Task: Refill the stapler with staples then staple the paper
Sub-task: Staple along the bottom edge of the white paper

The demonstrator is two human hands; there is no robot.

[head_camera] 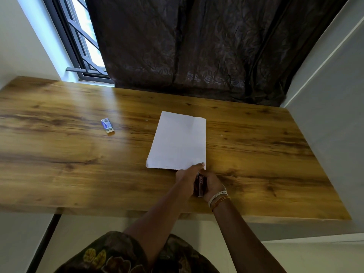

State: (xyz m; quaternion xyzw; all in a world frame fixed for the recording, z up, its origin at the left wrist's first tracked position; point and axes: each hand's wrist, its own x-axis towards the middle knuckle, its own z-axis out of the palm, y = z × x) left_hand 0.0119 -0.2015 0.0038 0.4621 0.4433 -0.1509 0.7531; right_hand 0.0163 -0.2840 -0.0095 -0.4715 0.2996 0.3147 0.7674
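Note:
A white sheet of paper (178,140) lies flat on the wooden table (78,164), a little right of centre. At its near right corner both my hands meet around a dark stapler (200,184), which points at that corner. My left hand (188,177) is on the stapler's left side with a finger stretched onto the paper's corner. My right hand (213,185) grips the stapler from the right; threads circle its wrist. Most of the stapler is hidden between the hands. A small blue and white staple box (107,126) lies open-ended at the left.
A dark curtain (197,46) hangs behind the table's far edge, with a barred window (82,40) at the back left. A grey wall (334,115) borders the table's right side. The near table edge runs just past my wrists.

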